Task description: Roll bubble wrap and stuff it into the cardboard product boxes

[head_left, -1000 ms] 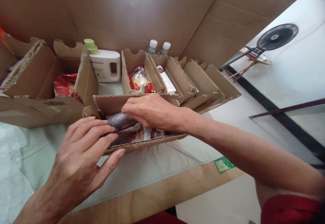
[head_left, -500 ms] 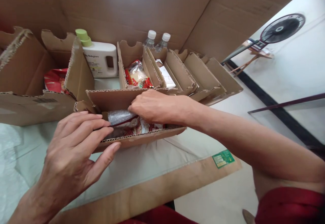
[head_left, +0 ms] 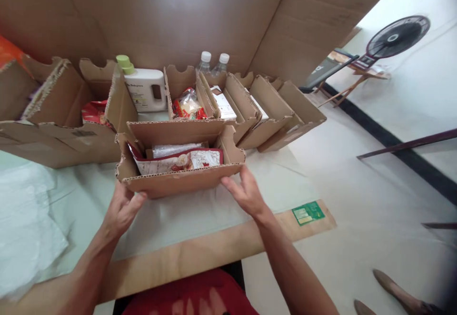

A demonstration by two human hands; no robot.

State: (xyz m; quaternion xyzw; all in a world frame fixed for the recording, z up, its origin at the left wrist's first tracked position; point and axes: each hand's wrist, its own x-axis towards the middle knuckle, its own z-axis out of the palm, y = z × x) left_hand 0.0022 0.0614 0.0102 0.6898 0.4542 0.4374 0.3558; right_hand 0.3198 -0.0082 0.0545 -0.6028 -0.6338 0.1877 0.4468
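both hands (head_left: pixel 123 208) (head_left: pixel 244 193), fingers spread, touch cardboard box (head_left: pixel 178 186) on white-covered table (head_left: pixel 200 224).

A white detergent bottle (head_left: pixel 145 89) with a pale green cap stands at the far side, left of two clear water bottles (head_left: pixel 213 63) with white caps. Between them, an open cardboard compartment (head_left: pixel 177 87) holds a red-and-clear snack packet (head_left: pixel 188 106). A red packet (head_left: pixel 93 112) lies in the left cardboard tray (head_left: pixel 60 136). Empty-looking cardboard dividers (head_left: pixel 282 110) fan out to the right. A black floor fan (head_left: pixel 397 35) stands far right. A green label (head_left: pixel 308 212) lies near the table edge.
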